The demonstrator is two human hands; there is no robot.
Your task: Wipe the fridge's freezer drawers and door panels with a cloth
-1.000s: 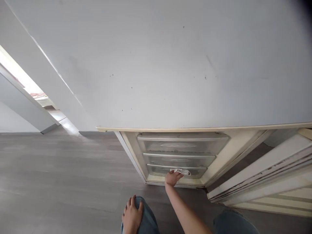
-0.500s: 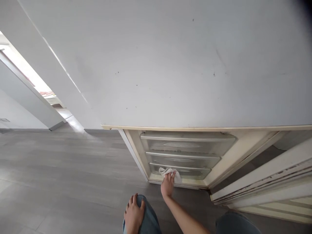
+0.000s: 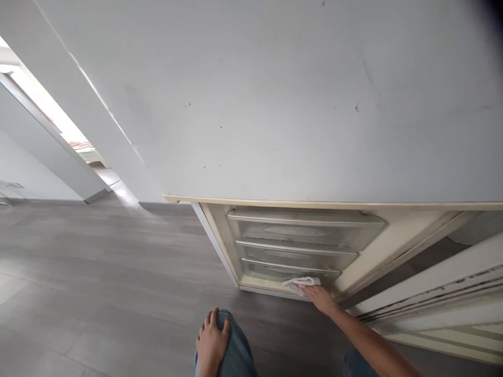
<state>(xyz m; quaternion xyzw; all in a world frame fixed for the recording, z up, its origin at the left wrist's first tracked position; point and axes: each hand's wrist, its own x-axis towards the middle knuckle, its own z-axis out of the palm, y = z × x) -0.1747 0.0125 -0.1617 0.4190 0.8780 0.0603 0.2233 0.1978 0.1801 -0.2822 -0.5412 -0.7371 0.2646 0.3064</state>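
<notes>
Soft, even daylight enters far left of the left hand (image 3: pixel 212 343); edges bend, top-right corner darkens, focus slightly soft.

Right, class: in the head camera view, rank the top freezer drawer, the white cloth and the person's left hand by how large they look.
1. top freezer drawer
2. left hand, though it lies nearer the camera, so it looks enlarged
3. white cloth

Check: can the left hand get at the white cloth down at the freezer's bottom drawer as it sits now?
Probably, but not directly. The left hand rests on the knee, apart from the white cloth. Open floor lies between them, but the right hand already presses on the cloth at the bottom drawer.
</notes>
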